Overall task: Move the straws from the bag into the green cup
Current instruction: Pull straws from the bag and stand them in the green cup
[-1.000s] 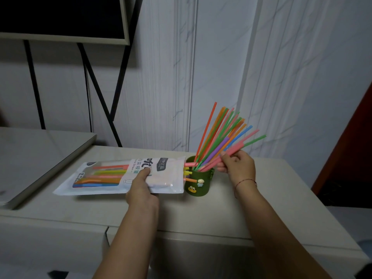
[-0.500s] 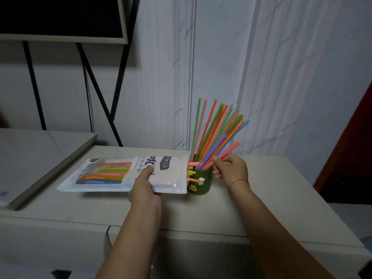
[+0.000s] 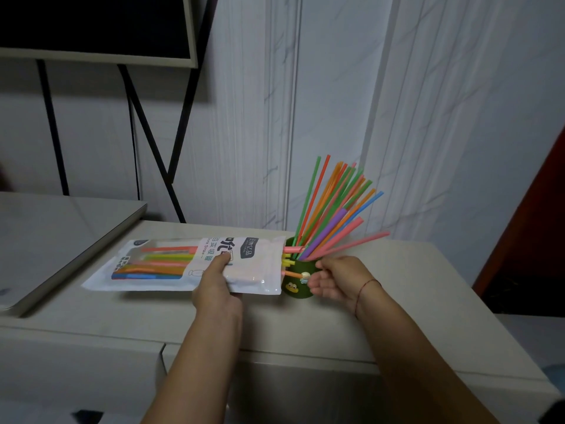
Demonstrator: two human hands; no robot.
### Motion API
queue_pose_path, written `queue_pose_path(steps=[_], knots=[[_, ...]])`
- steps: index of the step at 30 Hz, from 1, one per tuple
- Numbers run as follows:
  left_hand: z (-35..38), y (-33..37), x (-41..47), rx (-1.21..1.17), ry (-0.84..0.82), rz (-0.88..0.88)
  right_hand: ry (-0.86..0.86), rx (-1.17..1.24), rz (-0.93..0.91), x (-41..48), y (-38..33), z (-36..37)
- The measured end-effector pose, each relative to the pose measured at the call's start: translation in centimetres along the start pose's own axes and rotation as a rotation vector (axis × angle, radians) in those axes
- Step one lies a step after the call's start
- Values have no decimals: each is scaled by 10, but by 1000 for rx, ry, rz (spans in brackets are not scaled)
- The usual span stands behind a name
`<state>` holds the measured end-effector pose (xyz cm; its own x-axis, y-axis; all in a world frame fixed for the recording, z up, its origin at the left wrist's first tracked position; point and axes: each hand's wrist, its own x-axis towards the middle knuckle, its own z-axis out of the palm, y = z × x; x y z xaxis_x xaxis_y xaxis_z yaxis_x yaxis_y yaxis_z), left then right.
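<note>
Head view: left hand (image 3: 215, 290) on bag (image 3: 244, 270), straws (image 3: 333, 215) in green cup (image 3: 295, 290)

Beige countertop (image 3: 382, 316), smooth, seam along front edge. Straw bag (image 3: 183, 264) lying flat on it, mouth facing right, few straw ends poking out. Green cup (image 3: 298, 293) standing upright just beside bag mouth, stuffed with straws (image 3: 333, 209) fanning up and right. Second, paler surface (image 3: 61, 228) butts in at left.

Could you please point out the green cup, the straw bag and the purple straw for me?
green cup (image 3: 298, 293): head view, front wall by the sticker.
straw bag (image 3: 253, 270): head view, white printed panel.
purple straw (image 3: 328, 229): head view, mid-shaft.
</note>
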<state>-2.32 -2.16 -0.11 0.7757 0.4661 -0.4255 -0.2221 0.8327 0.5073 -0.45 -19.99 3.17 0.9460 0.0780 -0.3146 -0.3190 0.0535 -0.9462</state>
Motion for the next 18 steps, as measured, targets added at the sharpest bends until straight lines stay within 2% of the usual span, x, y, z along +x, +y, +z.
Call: queue_pose_path(steps=[5, 11, 18], knots=[[0, 0, -1, 11, -7, 10, -56, 36, 16, -3, 3, -3], [0, -1, -2, 35, -2, 3, 102, 114, -83, 13, 0, -6], [0, 0, -2, 43, 0, 2, 155, 87, -142, 22, 1, -4]])
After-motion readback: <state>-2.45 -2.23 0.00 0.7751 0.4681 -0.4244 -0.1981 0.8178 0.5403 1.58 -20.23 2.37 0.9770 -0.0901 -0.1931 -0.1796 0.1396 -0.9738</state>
